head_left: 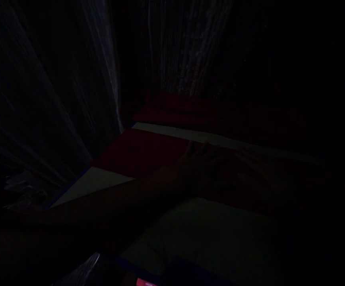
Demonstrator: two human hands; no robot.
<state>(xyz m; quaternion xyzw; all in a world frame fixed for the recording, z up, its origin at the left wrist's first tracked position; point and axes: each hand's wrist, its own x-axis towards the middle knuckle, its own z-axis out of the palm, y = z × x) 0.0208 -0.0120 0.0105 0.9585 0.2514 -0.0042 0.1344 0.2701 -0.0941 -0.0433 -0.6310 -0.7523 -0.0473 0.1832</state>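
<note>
The picture is very dark. My left hand [200, 169] reaches in from the left with its fingers spread. It lies palm down on the red band of a cloth [142, 151] with red and pale stripes and a blue edge. Just to its right is my right hand [258, 172], dim and slightly blurred. Its fingers look stretched out over the same red band, though whether they press on the cloth I cannot tell. Nothing shows in either hand. Much of the cloth's right side is lost in shadow.
Sheer, net-like hangings [97, 59] drop along the left and the back [187, 47]. Darker red fabric [172, 109] lies beyond the far pale stripe. A crumpled, whitish heap [26, 188] sits at the left. A small glowing pink-red patch [145, 282] shows at the bottom edge.
</note>
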